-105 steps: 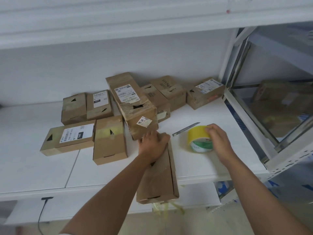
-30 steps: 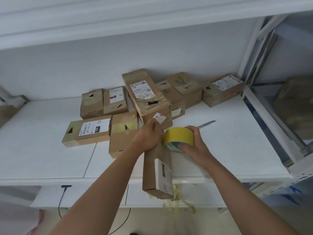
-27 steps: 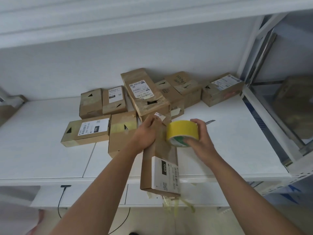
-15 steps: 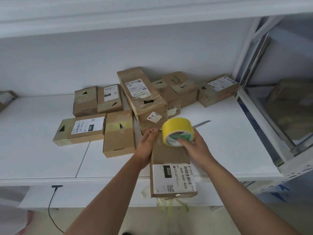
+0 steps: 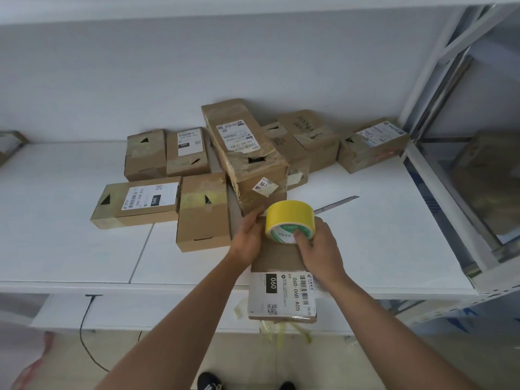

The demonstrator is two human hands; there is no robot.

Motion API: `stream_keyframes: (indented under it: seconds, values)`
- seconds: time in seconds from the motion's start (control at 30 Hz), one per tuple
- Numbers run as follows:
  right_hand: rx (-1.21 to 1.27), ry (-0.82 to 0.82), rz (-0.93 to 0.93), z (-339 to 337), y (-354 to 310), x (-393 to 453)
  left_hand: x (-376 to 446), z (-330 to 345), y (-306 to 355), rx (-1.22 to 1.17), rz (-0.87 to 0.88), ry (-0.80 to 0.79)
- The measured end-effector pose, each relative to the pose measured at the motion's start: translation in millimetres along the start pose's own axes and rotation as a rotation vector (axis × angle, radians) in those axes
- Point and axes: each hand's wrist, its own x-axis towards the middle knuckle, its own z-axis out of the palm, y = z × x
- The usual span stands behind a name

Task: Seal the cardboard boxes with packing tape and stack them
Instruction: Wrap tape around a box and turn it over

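A long cardboard box point(image 5: 277, 258) with a white shipping label lies label-up across the front edge of the white shelf point(image 5: 394, 243), its near end hanging over. My left hand point(image 5: 247, 237) holds the box's far left side, fingers along the edge. My right hand point(image 5: 318, 249) grips a yellow roll of packing tape point(image 5: 289, 220) and holds it on the far end of the box, thumb in the core. Yellowish tape strips dangle under the box's near end.
Several taped cardboard boxes point(image 5: 202, 209) lie clustered at the back and left of the shelf; a tall one point(image 5: 247, 153) leans just behind my hands. A metal blade point(image 5: 336, 204) lies right of the roll. A metal rack point(image 5: 450, 175) stands at the right.
The box has turned from its side to label-up. The tape roll has come from the shelf at the right onto the box's far end.
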Motion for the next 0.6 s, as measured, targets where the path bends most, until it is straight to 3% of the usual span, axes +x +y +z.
stream_keyframes:
  seconds: [0.07, 0.17, 0.27, 0.43, 0.6]
  values:
    - [-0.022, 0.014, -0.009, 1.2, 0.6, -1.4, -5.9, -7.0, -17.9, 0.055, 0.088, -0.116]
    - [-0.051, 0.037, -0.002, 2.8, 0.2, -2.5, -13.4, -13.6, -28.0, 0.380, 0.228, -0.261]
    - [-0.090, 0.054, 0.009, 3.8, -3.6, -3.7, -12.4, -5.9, -20.8, 0.573, 0.265, -0.185]
    - [-0.167, 0.023, -0.021, -3.3, -5.7, -3.1, -5.5, 5.1, -9.8, 0.755, 0.181, -0.147]
    - [-0.215, -0.059, -0.096, -18.2, -5.9, 4.0, -5.9, 2.4, -11.4, 0.848, 0.167, -0.147]
